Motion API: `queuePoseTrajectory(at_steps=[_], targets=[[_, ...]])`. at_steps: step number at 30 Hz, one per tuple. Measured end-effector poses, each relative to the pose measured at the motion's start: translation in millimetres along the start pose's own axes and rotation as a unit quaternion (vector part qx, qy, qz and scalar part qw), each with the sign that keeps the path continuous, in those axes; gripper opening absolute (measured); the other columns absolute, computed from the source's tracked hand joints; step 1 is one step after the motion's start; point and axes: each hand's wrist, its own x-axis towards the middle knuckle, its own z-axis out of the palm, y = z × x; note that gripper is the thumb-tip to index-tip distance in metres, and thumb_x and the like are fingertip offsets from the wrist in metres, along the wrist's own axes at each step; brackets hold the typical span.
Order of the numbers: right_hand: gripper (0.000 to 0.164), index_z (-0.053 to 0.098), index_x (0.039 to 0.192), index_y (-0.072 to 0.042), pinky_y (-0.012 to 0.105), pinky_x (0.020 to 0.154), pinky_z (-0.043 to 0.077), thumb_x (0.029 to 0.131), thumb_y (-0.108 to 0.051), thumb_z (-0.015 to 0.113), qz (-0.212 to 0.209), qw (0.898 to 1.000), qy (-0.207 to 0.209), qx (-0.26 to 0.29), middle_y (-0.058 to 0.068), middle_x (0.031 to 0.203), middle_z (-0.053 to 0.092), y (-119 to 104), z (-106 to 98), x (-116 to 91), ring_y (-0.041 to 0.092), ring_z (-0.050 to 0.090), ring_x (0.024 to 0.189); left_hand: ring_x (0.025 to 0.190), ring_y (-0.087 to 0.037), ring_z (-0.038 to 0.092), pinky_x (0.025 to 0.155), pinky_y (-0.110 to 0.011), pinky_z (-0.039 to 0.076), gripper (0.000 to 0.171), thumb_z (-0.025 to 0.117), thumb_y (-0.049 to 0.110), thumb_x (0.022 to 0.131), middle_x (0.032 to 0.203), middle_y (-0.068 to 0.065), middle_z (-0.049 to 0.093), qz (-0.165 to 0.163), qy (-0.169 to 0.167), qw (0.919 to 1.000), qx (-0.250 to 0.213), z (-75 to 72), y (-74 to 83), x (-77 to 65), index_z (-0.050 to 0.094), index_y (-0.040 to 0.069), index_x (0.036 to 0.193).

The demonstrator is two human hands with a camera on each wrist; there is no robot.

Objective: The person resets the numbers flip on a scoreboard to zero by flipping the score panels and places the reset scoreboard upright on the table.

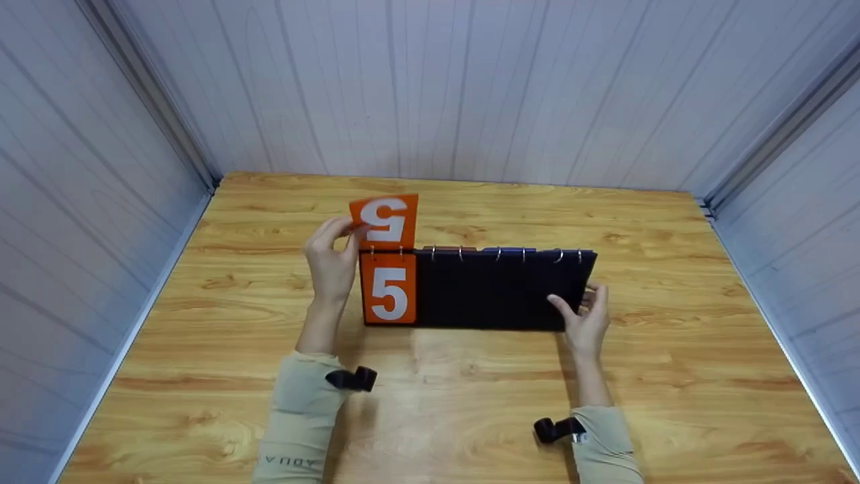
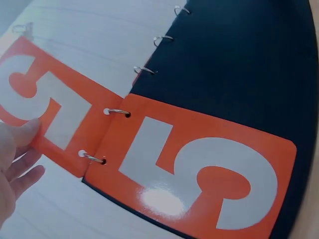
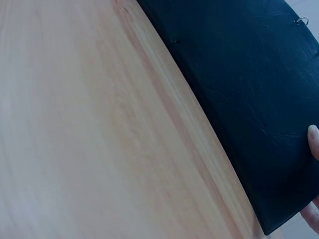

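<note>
A black flip scoreboard (image 1: 490,289) stands on the table with metal rings along its top edge. At its left end hangs an orange number card (image 1: 408,289) with a white 5. Above it, another orange card (image 1: 408,235) is turned up over the rings, its 5 upside down in the head view. My left hand (image 1: 330,262) pinches this raised card at its left edge; the left wrist view shows the thumb on its face. At the board's right end, my right hand (image 1: 588,326) grips the side edge, thumb on the front and fingers behind.
The scoreboard stands on a wood-grain table (image 1: 457,403). Pale panelled walls (image 1: 430,87) enclose the back and both sides. Edges of a red card (image 1: 449,249) and a blue card (image 1: 508,250) show behind the board's top.
</note>
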Motion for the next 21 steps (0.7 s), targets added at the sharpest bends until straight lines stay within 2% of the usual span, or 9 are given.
queuePoseTrajectory(at_steps=[6, 13, 17, 21], targets=[[0.056, 0.045, 0.105, 0.006, 0.029, 0.065, 0.041, 0.063, -0.007, 0.079, 0.008, 1.0, -0.002, 0.024, 0.019, 0.084, 0.056, 2, 0, 1, 0.023, 0.049, 0.074, 0.07, -0.019, 0.056, 0.066, -0.028, 0.045, 0.016, 0.068, 0.009, 0.077, 0.078, -0.011, 0.063, -0.056, -0.02, 0.9981, 0.018, 13.0, -13.0, 11.7, 0.066, -0.004, 0.086], [0.055, 0.045, 0.105, 0.003, 0.022, 0.064, 0.041, 0.064, -0.01, 0.079, 0.005, 1.0, 0.001, 0.01, 0.014, 0.083, 0.056, 1, -1, 1, 0.018, 0.049, 0.074, 0.072, -0.019, 0.056, 0.065, -0.031, 0.048, 0.02, 0.067, 0.012, 0.079, 0.079, -0.012, 0.061, -0.119, -0.029, 0.9921, 0.026, 22.3, -21.1, 14.8, 0.065, -0.004, 0.091], [0.054, 0.045, 0.104, 0.002, 0.023, 0.064, 0.041, 0.063, -0.01, 0.079, -0.002, 1.0, 0.007, 0.008, 0.011, 0.082, 0.056, 3, 1, 1, 0.016, 0.049, 0.073, 0.073, -0.019, 0.055, 0.066, -0.031, 0.048, 0.022, 0.066, 0.012, 0.079, 0.082, -0.013, 0.06, -0.171, -0.05, 0.9835, 0.034, 24.5, -25.8, 16.0, 0.065, -0.004, 0.095], [0.056, 0.045, 0.104, 0.0, 0.021, 0.063, 0.042, 0.063, -0.017, 0.08, -0.02, 1.0, 0.009, -0.003, 0.006, 0.08, 0.056, 9, 2, 2, 0.012, 0.049, 0.072, 0.073, -0.02, 0.054, 0.066, -0.029, 0.046, 0.024, 0.065, 0.012, 0.081, 0.082, -0.014, 0.061, -0.228, -0.082, 0.9685, 0.059, 25.2, -30.9, 15.5, 0.064, -0.005, 0.098]])
